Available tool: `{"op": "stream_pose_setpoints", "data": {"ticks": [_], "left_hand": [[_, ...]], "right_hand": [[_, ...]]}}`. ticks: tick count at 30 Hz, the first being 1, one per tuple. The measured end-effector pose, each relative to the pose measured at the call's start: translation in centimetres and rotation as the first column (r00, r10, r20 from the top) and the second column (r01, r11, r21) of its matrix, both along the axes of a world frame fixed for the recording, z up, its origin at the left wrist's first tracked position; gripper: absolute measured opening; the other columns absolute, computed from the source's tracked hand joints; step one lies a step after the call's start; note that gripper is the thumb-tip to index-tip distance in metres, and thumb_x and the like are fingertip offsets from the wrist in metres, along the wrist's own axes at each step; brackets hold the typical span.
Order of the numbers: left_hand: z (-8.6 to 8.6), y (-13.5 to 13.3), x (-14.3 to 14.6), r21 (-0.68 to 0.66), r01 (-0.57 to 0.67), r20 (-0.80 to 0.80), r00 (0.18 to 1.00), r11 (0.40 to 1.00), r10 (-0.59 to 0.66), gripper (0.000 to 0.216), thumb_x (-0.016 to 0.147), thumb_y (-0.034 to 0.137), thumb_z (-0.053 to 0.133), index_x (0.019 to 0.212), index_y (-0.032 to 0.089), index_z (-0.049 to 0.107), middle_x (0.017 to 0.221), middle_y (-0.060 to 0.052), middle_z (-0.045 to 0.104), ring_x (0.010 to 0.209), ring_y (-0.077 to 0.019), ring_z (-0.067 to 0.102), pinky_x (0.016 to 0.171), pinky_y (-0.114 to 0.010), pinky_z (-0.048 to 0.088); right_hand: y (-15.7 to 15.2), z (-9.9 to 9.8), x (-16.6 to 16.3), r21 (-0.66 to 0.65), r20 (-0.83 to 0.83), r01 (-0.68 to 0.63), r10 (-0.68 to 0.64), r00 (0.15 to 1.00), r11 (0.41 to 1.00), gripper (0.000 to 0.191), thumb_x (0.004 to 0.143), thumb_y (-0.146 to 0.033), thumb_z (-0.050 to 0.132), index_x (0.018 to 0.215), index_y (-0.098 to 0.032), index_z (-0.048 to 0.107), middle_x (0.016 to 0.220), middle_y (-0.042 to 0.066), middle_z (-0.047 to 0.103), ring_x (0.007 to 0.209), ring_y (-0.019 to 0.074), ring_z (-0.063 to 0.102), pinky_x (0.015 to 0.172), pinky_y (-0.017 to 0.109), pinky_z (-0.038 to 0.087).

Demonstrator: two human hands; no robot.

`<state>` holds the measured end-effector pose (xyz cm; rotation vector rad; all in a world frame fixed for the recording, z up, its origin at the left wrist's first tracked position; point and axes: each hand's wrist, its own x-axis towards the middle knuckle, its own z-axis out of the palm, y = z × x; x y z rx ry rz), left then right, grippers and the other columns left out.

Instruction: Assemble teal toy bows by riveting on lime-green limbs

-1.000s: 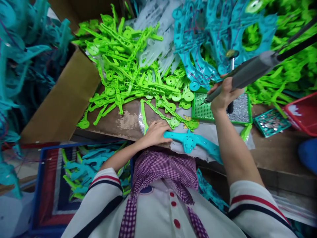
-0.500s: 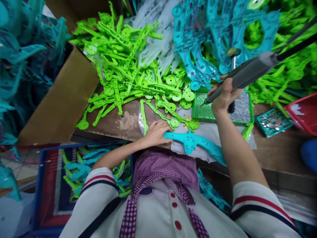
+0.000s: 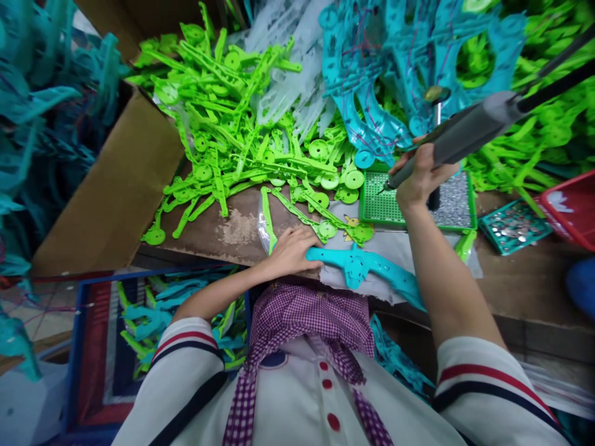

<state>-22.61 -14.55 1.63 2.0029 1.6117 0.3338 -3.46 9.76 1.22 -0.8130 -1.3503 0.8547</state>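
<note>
My right hand (image 3: 421, 176) is wrapped round a grey electric screwdriver (image 3: 474, 127), whose thin bit points down over a green tray (image 3: 418, 228) with a perforated plate on its left side and many small metal screws on its right. At the bench's front edge, my left hand (image 3: 297, 249) grips the left end of a long blue plastic part (image 3: 356, 266), thumb along its near side. That part lies on a pale cloth (image 3: 385, 241). Just beyond my left fingers lie light-green plastic arms (image 3: 307, 217).
A heap of light-green parts (image 3: 242, 111) covers the back of the bench, beside stacked blue frames (image 3: 367, 87). A cardboard box (image 3: 111, 186) stands left. At right are a small teal tray (image 3: 514, 229) of metal pieces and a red bin (image 3: 569, 207). A black-handled hammer (image 3: 437, 114) stands behind the screwdriver.
Both hands keep nearly the same places. The screwdriver's bit has shifted very slightly over the perforated plate, and the view has moved a little.
</note>
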Motion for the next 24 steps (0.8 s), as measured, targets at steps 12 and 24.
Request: {"op": "stream_pose_setpoints", "data": {"ticks": [12, 24], "left_hand": [[-0.2, -0.3, 0.0, 0.032, -0.016, 0.006, 1.0, 0.999, 0.015, 0.036, 0.083, 0.048, 0.077, 0.11, 0.026, 0.069, 0.114, -0.002, 0.072, 0.116, -0.0269, 0.06, 0.096, -0.041, 0.039], [1.3, -1.9, 1.0, 0.042, -0.059, -0.113, 0.992, 0.997, 0.064, 0.038, 0.09, 0.052, 0.069, 0.111, 0.02, 0.069, 0.111, -0.009, 0.072, 0.109, -0.031, 0.063, 0.092, -0.049, 0.038]], "right_hand": [[3.1, -1.0, -1.2, 0.081, -0.041, 0.018, -0.015, 0.999, 0.997, 0.055, 0.089, -0.079, 0.049, 0.097, -0.025, 0.054, 0.072, 0.001, 0.056, 0.059, 0.0155, 0.059, 0.055, 0.033, 0.046], [2.6, 0.9, -2.5, 0.015, -0.222, 0.125, -0.119, 0.968, 0.992, 0.064, 0.058, -0.082, 0.076, 0.075, -0.025, 0.052, 0.051, -0.008, 0.047, 0.034, 0.0101, 0.046, 0.034, 0.029, 0.039]]}}
